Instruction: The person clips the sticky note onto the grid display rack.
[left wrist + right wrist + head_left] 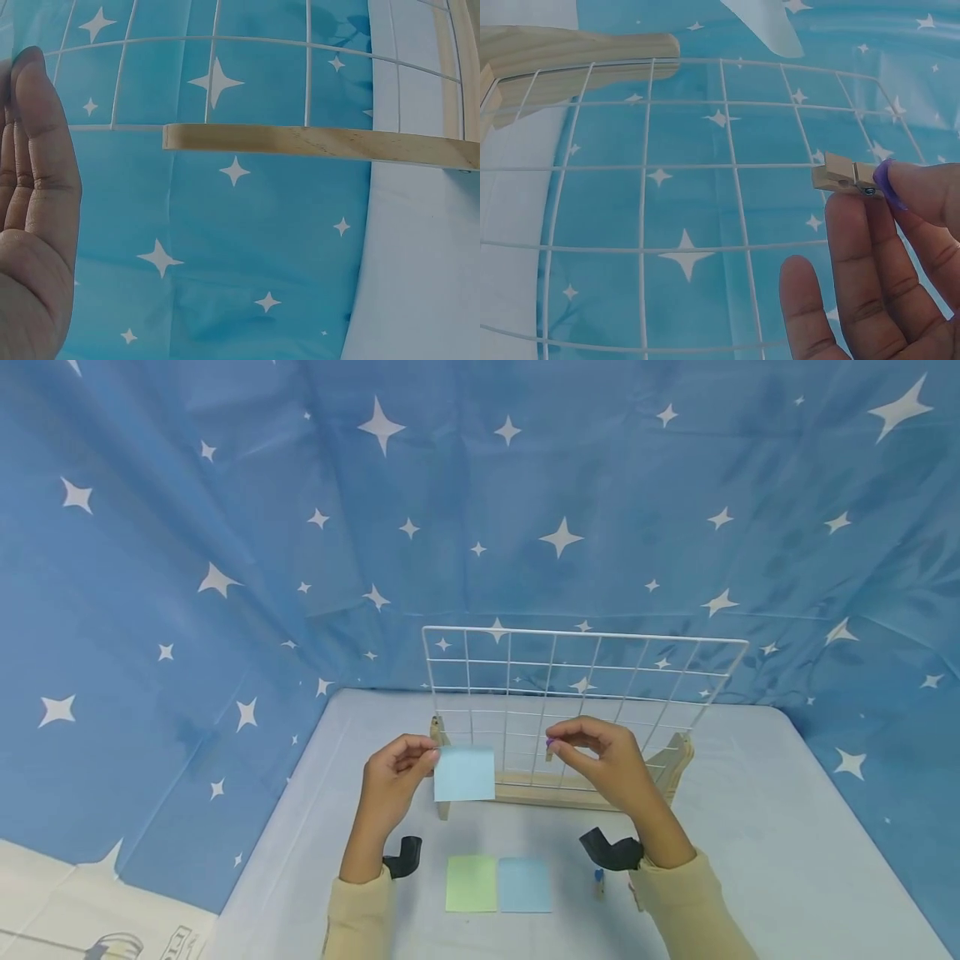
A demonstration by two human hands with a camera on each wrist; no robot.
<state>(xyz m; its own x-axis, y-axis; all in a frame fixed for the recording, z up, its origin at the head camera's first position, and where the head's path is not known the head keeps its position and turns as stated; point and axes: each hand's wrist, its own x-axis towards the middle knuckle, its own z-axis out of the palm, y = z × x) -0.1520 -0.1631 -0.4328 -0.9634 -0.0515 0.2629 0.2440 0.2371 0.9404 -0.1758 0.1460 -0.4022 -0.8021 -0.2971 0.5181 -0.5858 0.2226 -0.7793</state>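
Between thumb and fingertips, my left hand (388,781) pinches a light blue paper note (465,775) by its upper left corner. The note hangs in front of the lower left of a white wire grid (585,632), which stands in a wooden base (558,793). My right hand (611,762) pinches a small wooden clothespin (840,177) with a purple piece (886,184) at its handle end. In the right wrist view the pin's jaws point left, toward the grid wires. The left wrist view shows only part of the left hand (34,202).
A green note (471,884) and a blue note (525,885) lie side by side on the white table (780,827). Right of them is a clothespin with a blue top (599,882); another small wooden piece (635,897) is partly behind the right sleeve. A blue starry cloth (480,485) hangs behind.
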